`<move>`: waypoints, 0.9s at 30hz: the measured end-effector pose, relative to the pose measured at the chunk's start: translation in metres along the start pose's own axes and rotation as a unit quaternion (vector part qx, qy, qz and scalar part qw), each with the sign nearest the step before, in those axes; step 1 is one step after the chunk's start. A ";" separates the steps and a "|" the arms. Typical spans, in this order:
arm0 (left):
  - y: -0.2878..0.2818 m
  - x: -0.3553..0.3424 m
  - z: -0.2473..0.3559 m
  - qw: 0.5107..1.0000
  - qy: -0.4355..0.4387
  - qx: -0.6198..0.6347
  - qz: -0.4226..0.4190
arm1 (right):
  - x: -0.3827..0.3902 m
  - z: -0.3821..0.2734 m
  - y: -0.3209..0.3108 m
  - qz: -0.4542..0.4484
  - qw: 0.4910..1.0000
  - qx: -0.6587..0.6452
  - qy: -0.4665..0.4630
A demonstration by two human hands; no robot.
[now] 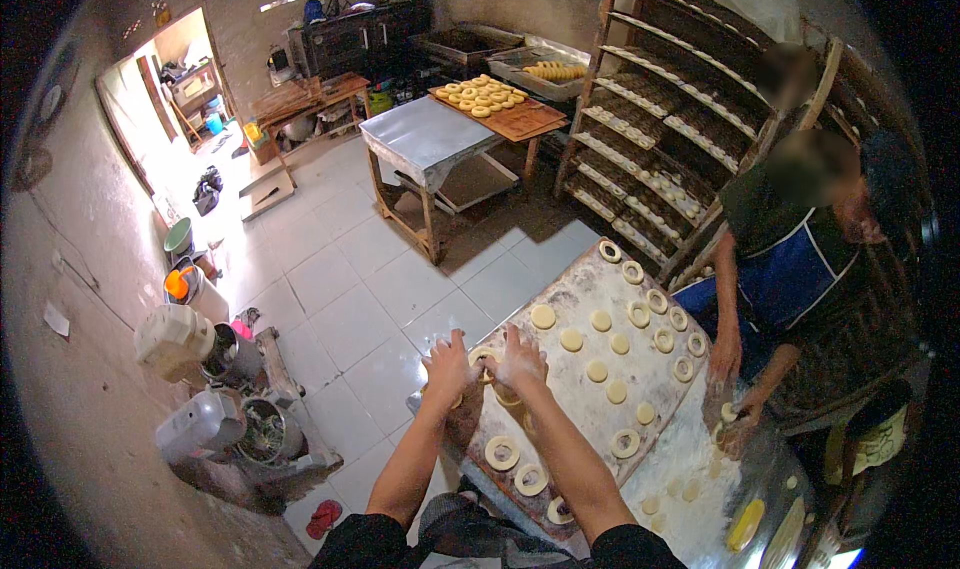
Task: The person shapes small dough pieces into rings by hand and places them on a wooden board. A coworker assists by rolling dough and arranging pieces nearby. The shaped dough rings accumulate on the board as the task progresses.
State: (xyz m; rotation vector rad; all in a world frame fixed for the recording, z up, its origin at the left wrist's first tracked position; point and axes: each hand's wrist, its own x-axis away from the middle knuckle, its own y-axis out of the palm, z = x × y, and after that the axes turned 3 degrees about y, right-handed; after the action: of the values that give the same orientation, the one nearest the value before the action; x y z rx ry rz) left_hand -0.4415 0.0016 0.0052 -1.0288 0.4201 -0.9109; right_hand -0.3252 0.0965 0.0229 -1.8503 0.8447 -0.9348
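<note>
A: Beyond the pale tiled floor (340, 294) stands a tall rack (585, 94) of loaded trays, and before you is a floured table (560, 394). Item one: where does the dough ring (484, 351) lie relative to your grip?

B: It lies directly between your left hand (449, 369) and your right hand (520, 362), at the table's left side. Both grips are closed on it, one from each side. Exact fingertip placement is too small to tell, as is whether the ring touches the surface.

A: Item two, its appearance?

B: Pale yellow and round, with its centre opening partly covered by your fingers. Similar rings (502, 440) lie flat nearer to you; small dough discs (571, 340) lie across the middle.

A: Item three, your pose?

B: Your bare forearms reach forward and converge at the ring. Your hands are dusted white, with fingers pointing away from you. A co-worker's hands (742, 432) are well apart, to your right.
</note>
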 end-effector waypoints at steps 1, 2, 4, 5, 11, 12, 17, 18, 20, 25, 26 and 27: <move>-0.004 0.003 0.001 1.000 -0.002 -0.008 0.001 | 0.005 0.002 -0.001 0.004 1.000 0.004 -0.004; -0.007 0.008 0.002 1.000 -0.001 -0.012 -0.002 | 0.011 0.005 -0.002 0.019 0.999 -0.033 -0.010; -0.015 0.023 -0.002 0.999 -0.005 0.021 0.043 | 0.029 0.018 -0.008 0.042 0.993 -0.106 -0.022; -0.018 0.035 -0.007 0.997 -0.008 0.039 0.059 | 0.044 0.030 -0.009 0.069 0.984 -0.159 -0.049; 0.004 0.094 -0.032 0.994 0.067 -0.072 0.040 | 0.162 0.133 -0.014 0.106 0.930 -0.352 -0.002; 0.007 0.092 -0.037 0.997 0.054 -0.036 0.036 | 0.181 0.150 -0.016 0.092 0.923 -0.370 0.050; 0.001 0.074 -0.048 0.963 0.215 0.155 0.037 | 0.269 0.225 -0.018 0.125 0.936 -0.313 0.096; -0.002 0.072 -0.041 0.963 0.208 0.169 0.015 | 0.286 0.239 -0.017 0.155 0.936 -0.304 0.084; -0.004 0.080 -0.019 0.967 0.206 0.147 0.004 | 0.322 0.268 -0.014 0.186 0.934 -0.255 0.168; 0.001 0.107 0.086 0.956 0.293 0.026 -0.009 | 0.373 0.319 -0.005 0.271 0.906 -0.073 0.317; 0.007 0.114 0.109 0.940 0.338 0.032 0.010 | 0.376 0.326 -0.005 0.304 0.901 -0.051 0.307; 0.014 0.124 0.131 0.921 0.385 0.048 0.028 | 0.379 0.332 -0.004 0.263 0.915 -0.046 0.303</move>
State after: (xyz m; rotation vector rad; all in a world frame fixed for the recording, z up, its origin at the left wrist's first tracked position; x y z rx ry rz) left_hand -0.2744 -0.0242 0.0691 -0.5273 1.0439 -1.2561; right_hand 0.1442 -0.0871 0.0146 -1.2810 1.6909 -1.1309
